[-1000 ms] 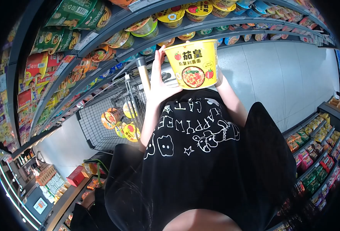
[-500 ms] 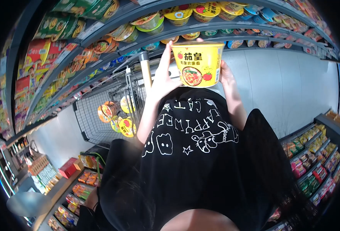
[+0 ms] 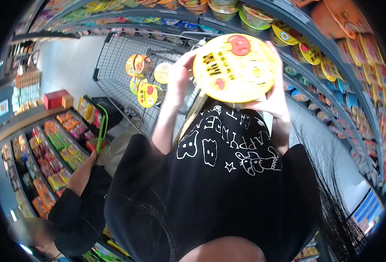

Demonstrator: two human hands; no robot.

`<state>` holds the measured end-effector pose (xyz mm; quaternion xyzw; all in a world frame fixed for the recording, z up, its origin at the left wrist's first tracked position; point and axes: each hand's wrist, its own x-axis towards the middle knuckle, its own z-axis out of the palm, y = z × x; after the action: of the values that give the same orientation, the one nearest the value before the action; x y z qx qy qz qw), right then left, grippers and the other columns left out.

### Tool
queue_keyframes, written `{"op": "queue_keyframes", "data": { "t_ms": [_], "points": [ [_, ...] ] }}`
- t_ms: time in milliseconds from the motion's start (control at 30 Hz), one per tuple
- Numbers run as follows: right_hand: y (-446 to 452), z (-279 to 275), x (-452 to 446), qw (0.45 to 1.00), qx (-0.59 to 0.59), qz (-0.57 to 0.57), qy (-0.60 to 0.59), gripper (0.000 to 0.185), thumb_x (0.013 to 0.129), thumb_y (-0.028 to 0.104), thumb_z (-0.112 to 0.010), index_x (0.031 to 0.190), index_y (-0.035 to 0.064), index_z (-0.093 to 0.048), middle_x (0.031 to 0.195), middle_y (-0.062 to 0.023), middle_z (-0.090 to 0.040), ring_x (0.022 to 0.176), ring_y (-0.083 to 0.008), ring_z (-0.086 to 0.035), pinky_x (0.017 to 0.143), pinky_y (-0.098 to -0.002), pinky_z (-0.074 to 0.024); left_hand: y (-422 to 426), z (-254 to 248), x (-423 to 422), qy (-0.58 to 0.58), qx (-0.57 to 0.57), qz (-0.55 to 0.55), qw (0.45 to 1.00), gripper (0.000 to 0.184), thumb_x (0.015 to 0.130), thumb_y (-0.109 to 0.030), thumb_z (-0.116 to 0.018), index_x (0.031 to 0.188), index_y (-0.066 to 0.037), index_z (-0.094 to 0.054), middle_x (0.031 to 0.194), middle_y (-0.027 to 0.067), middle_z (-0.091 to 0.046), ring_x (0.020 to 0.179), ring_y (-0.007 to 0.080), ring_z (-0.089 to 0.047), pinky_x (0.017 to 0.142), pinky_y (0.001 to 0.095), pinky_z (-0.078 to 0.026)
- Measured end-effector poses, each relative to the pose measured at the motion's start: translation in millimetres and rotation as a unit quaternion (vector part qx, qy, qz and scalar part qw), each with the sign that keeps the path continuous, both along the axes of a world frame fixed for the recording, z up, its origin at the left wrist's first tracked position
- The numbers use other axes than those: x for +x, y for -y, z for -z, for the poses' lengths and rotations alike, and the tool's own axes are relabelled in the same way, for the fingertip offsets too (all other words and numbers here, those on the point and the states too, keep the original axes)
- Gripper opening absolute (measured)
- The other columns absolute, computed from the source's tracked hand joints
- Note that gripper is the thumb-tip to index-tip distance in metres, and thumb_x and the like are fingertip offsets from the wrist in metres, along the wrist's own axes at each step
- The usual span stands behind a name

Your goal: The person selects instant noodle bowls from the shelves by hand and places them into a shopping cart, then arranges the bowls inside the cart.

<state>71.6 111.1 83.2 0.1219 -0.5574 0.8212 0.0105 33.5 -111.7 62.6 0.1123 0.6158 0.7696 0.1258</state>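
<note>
A yellow instant noodle bowl [image 3: 234, 70] is held up in front of my chest, its round lid with red tomato pictures facing me. My left hand [image 3: 182, 76] grips its left side, the fingers partly hidden behind the rim. On the right side, my right hand [image 3: 273, 98] wraps round the rim, thumb along the lower edge. Left of my left arm stands a wire shopping cart [image 3: 114, 74]. Inside it lie several noodle bowls, among them an orange one [image 3: 137, 65] and a yellow one [image 3: 149, 94].
Shelves of noodle bowls [image 3: 254, 19] curve along the top and right. To the left, another person's hand [image 3: 94, 155] is by the green handle [image 3: 102, 131] of a black basket. Beyond is a rack of packaged snacks [image 3: 44, 161], with a red box [image 3: 56, 99] above it.
The bowl has tipped so its lid, rather than its side, faces me, and it sits further right. My view has turned; the cart appears higher and the other person shows more.
</note>
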Motion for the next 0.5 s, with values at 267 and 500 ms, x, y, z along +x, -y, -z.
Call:
{"op": "queue_keyframes", "data": {
  "t_ms": [267,500],
  "points": [
    [79.3,-7.7,-37.3,0.930,0.262,-0.110,-0.234,0.091,0.046,0.011,-0.075,0.126,0.0116,-0.032,0.132,-0.0095,-0.029,0.122,-0.0312,-0.024,0.099,-0.0431,-0.0259,87.8,-10.5,40.2,0.300,0.021,-0.193,0.934,0.041,0.085,-0.026,-0.047,0.114,0.002,-0.040,0.106,0.0108,-0.054,0.088,0.0122,-0.056,0.073,0.0284,-0.048],
    [125.9,67.7,-74.9,0.842,0.450,-0.046,-0.295,0.078,0.062,0.026,-0.069,0.128,0.0137,-0.029,0.136,-0.0122,-0.019,0.125,-0.0348,-0.015,0.099,-0.0496,-0.0198,136.3,32.9,31.8,0.197,0.017,-0.110,0.974,0.041,0.085,-0.032,-0.046,0.106,0.002,-0.042,0.082,0.0124,-0.060,0.050,0.0167,-0.057,0.043,0.0240,-0.049]
  ]
}}
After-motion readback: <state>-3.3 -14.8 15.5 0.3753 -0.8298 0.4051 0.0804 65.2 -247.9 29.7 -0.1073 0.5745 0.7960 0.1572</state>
